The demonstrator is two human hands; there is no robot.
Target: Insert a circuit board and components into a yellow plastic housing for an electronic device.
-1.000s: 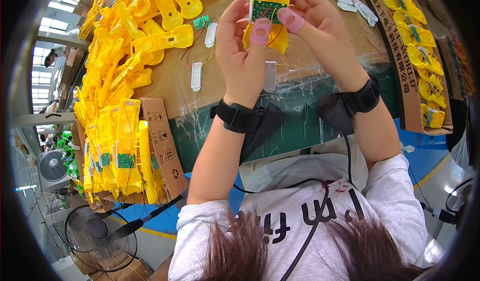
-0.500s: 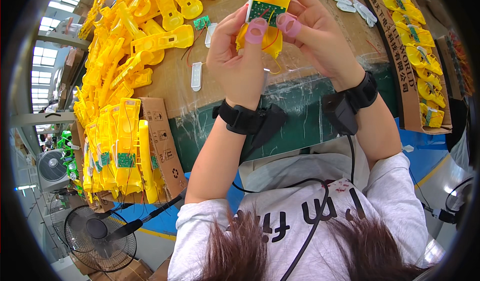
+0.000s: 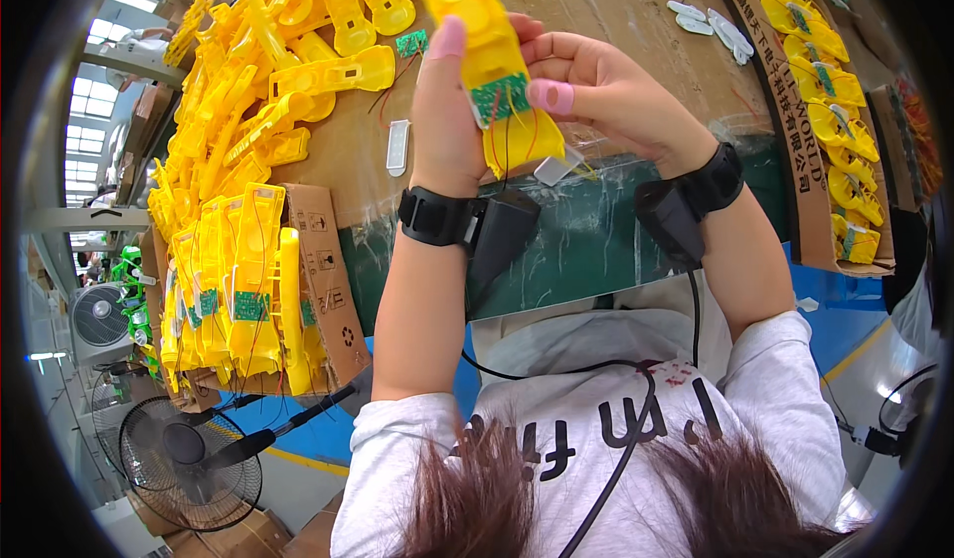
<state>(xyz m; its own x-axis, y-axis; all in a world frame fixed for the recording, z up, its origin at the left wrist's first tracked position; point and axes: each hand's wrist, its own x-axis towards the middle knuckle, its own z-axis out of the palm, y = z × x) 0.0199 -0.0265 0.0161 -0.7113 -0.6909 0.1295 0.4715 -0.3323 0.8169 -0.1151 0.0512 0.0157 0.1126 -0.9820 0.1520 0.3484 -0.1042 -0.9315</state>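
Note:
A yellow plastic housing (image 3: 494, 46) with a green circuit board (image 3: 500, 99) set across it is tilted in front of me, over the near part of the table. Thin red and dark wires hang from the board. My left hand (image 3: 447, 126) is closed round the housing's left side, its thumb in a pink finger cover lying along the edge. At the right edge, my right hand (image 3: 616, 101) has its pink-covered thumb against the board's end and its fingers bent by the housing. A pale plastic piece (image 3: 558, 165) lies just below the housing.
Loose yellow housings (image 3: 333, 76) are heaped at the left, beside a carton (image 3: 323, 285) of housings with boards. Another carton (image 3: 785, 126) of them stands right. White strips (image 3: 397, 148) and a small green board (image 3: 410, 43) lie on the cardboard-covered table (image 3: 616, 6).
The housing has come lower and nearer, leaning with its top to the left. My left hand has turned and shifted left with it; my right hand has moved slightly down.

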